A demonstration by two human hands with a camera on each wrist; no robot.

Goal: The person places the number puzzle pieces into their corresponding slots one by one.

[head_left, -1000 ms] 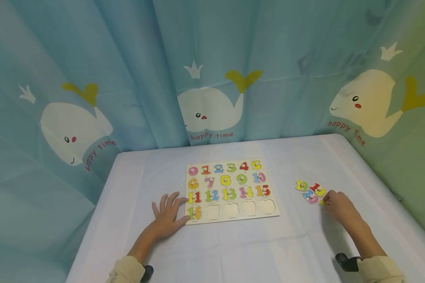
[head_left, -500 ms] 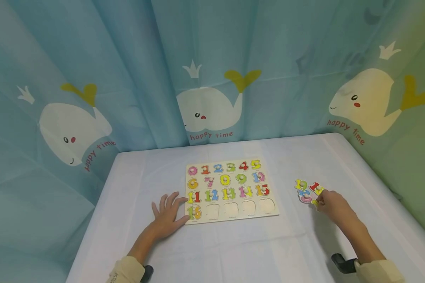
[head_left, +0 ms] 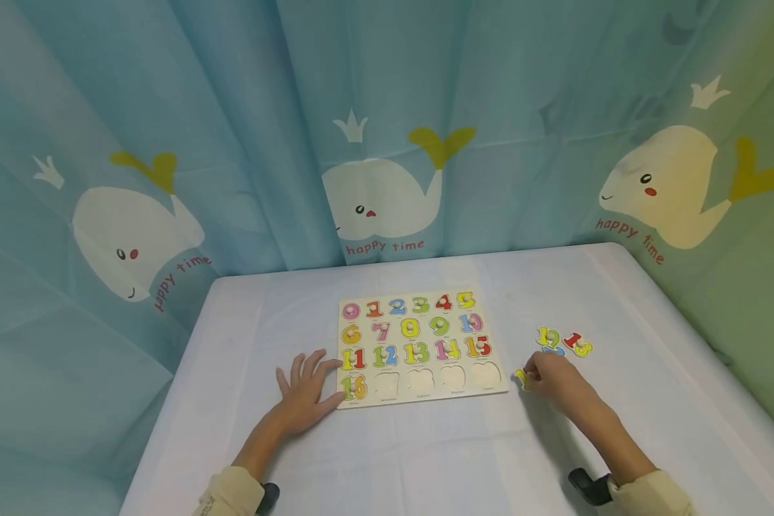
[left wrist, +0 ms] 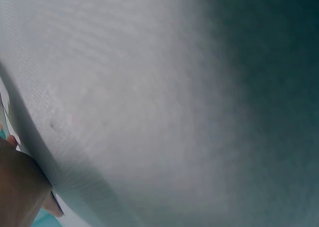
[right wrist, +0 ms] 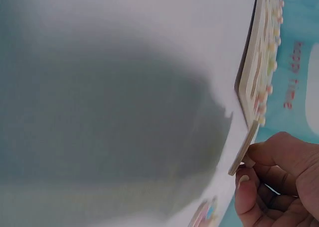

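My left hand (head_left: 304, 393) lies with fingers spread at the left edge of a wooden number puzzle board (head_left: 403, 393); its index finger and thumb touch that edge. Knobbed numbers 0 to 16 fill the board, and several bare recesses show along the bottom row. Just right of the board, my right hand (head_left: 557, 380) pinches a flat number puzzle piece (head_left: 522, 379) above the table. Only a yellow part of it shows in the head view. From the right wrist, the held piece (right wrist: 244, 148) appears edge-on and tilted, its number hidden.
Beyond my right hand lie a number 19 piece (head_left: 547, 336), a red-and-yellow number piece (head_left: 577, 345) and a blue-topped piece (head_left: 553, 351), partly covered by the hand. White cloth (head_left: 438, 459) covers the table. A whale-print curtain (head_left: 245, 179) stands behind it.
My right hand has moved left from the loose pieces toward the board, carrying the pinched piece. The blue-and-pink loose piece shifted slightly left. My left hand stays put.
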